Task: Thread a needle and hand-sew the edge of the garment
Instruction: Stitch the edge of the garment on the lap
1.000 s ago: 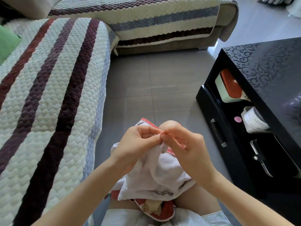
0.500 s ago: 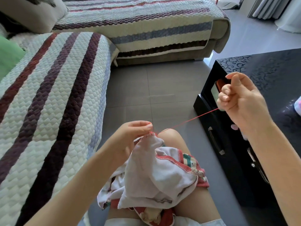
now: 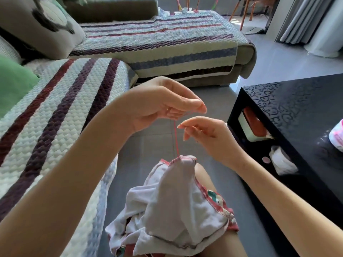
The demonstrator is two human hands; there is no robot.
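So the white cotton garment with the red-stitched edge [image 3: 172, 214] is draped over the knee, low in the middle of the view, with one peak of it pulled up into a little tent. A thin red sewing thread [image 3: 176, 140] is seen running pretty much straight up from that peak, taut, into the left hand [image 3: 157, 106].

The left hand is held above the garment, well clear of the fabric, palm turned down-ish, with the fingers curled in and the thread pinched somewhere between fingertips and thumb. Exactly which fingers have it can't be made out, too small.

The right hand [image 3: 206, 134] is held just beside the thread, slightly lower and to the right of the left hand, also not touching the cloth. Its thumb and forefinger are brought together at the tips, with the other fingers loosely bent. A fine pale sliver can sort of be seen at those tips, but whether that's the needle can't be told for sure.

The quilted striped sofa cover [image 3: 61, 115] is spread out on the left, and the glossy black coffee table [image 3: 297, 108] is parked on the right, with grey tiled floor [image 3: 154, 145] in between.
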